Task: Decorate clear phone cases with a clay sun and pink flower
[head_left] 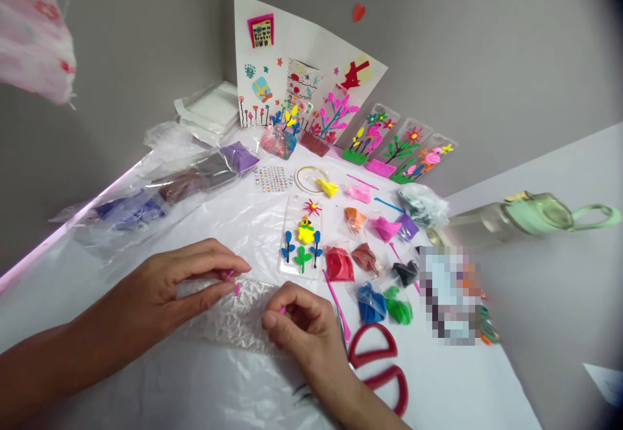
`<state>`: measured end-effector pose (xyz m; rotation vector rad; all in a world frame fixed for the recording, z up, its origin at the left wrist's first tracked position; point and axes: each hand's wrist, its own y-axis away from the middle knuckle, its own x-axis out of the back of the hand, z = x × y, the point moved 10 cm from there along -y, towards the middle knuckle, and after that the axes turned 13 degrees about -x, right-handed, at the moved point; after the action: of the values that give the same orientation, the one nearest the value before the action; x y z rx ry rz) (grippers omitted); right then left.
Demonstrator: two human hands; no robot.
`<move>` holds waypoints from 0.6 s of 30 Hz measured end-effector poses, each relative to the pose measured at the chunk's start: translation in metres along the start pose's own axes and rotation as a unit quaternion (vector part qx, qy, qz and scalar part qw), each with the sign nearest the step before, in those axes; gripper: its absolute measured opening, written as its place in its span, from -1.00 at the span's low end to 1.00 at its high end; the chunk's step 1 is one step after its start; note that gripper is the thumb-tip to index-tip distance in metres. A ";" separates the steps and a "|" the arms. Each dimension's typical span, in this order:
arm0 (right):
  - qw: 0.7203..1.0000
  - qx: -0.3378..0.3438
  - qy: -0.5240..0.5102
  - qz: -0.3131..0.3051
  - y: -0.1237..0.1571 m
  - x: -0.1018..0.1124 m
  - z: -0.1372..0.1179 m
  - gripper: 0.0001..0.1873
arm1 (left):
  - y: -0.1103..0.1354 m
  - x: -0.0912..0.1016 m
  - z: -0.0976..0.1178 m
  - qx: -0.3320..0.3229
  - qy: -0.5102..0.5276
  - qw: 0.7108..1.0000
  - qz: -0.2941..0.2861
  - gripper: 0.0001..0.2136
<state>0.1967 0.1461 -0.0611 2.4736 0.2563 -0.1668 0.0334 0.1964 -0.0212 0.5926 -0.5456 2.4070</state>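
Observation:
My left hand (192, 281) has its thumb and fingers closed around a small bit of pink clay (229, 275). Just past its thumb tip shows a second pink clay piece (237, 289); whether it touches the thumb I cannot tell. My right hand (302, 323) pinches another tiny pink clay piece between thumb and forefinger. Beneath both hands lies a clear textured plastic sheet (228, 323). Beyond them rests a clear phone case (282, 262) bearing a yellow clay figure (306, 231), a red sun and blue and green plants.
Red-handled scissors (403, 388) lie beside my right forearm. Bagged clay, such as a red packet (339, 263) and a blue packet (371, 303), spreads over the right side. A green-lidded bottle (487, 226) stands farther right. Decorated cases lean behind, near a white poster (311, 28).

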 end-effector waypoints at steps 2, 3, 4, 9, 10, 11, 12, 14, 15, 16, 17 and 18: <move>1.000 0.003 0.000 0.001 -0.001 0.001 0.000 -0.57 | 0.000 -0.001 -0.003 0.020 0.022 0.999 0.012 -0.85; 1.000 0.006 0.001 0.001 -0.001 0.001 0.000 -0.57 | 0.001 0.000 -0.005 0.033 0.032 0.999 0.025 -0.85; 1.000 0.008 0.003 0.001 -0.001 0.002 0.000 -0.57 | 0.002 0.002 -0.007 0.046 0.038 0.997 0.041 -0.85; 1.000 0.012 0.013 0.006 -0.001 0.003 0.001 -0.58 | 0.006 0.005 -0.006 0.057 0.007 0.997 0.045 -0.77; 1.000 0.011 0.014 0.006 -0.001 0.003 0.001 -0.59 | 0.006 0.006 -0.004 0.050 -0.015 0.998 0.039 -0.74; 1.000 0.010 0.014 0.006 -0.001 0.003 0.001 -0.59 | 0.006 0.008 -0.002 0.040 -0.039 0.998 0.040 -0.71; 1.000 0.008 0.014 0.005 -0.001 0.003 0.002 -0.59 | 0.006 0.011 0.000 0.028 -0.062 0.997 0.044 -0.67; 1.000 0.006 0.015 0.002 -0.001 0.002 0.002 -0.59 | 0.006 0.014 0.005 0.001 -0.093 0.994 0.049 -0.61; 1.000 0.006 0.016 0.000 -0.001 0.002 0.002 -0.60 | 0.005 0.015 0.007 -0.010 -0.100 0.994 0.051 -0.59; 1.000 0.007 0.017 -0.001 -0.001 0.002 0.002 -0.60 | 0.005 0.014 0.008 -0.016 -0.104 0.993 0.051 -0.57; 1.000 0.009 0.018 -0.002 -0.001 0.002 0.002 -0.60 | 0.005 0.013 0.008 -0.016 -0.101 0.994 0.049 -0.56; 1.000 0.010 0.019 -0.003 -0.001 0.001 0.002 -0.60 | 0.004 0.012 0.007 -0.009 -0.094 0.995 0.045 -0.57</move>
<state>0.1977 0.1461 -0.0631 2.4974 0.2798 -0.1264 0.0241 0.1951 -0.0105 0.8081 -0.6840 2.4416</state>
